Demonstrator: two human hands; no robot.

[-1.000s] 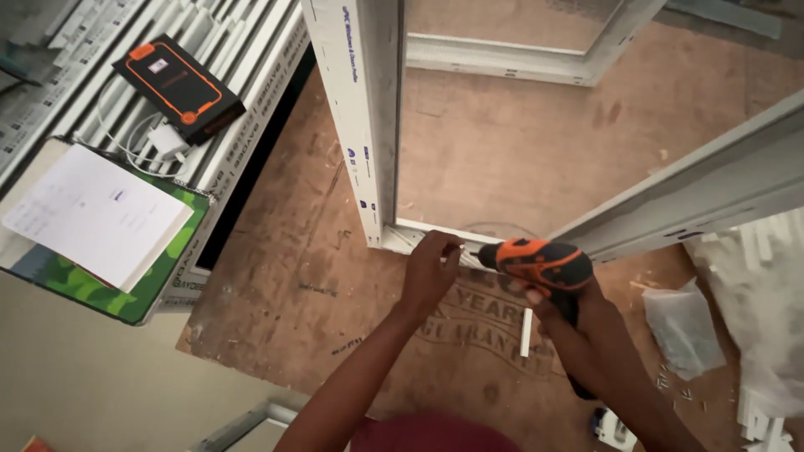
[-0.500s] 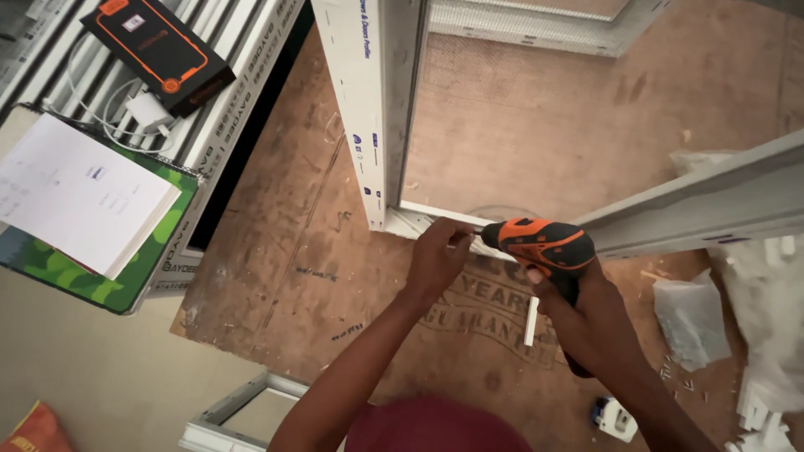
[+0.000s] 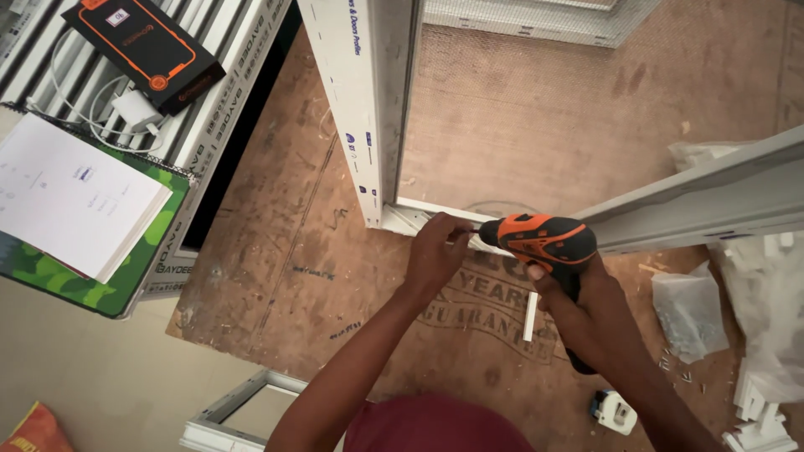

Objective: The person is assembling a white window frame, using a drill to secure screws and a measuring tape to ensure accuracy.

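Right hand (image 3: pixel 586 293) closed in full grip on orange cordless drill (image 3: pixel 540 240); long axis horizontal, bit aimed leftward. Left hand (image 3: pixel 437 251) nearer, pinched at bit tip against white frame corner (image 3: pixel 402 216).

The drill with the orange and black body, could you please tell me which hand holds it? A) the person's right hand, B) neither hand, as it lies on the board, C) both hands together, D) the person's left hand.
A: the right hand grips the drill by its handle, while the left hand rests at the corner of the white frame, just ahead of the drill's tip.
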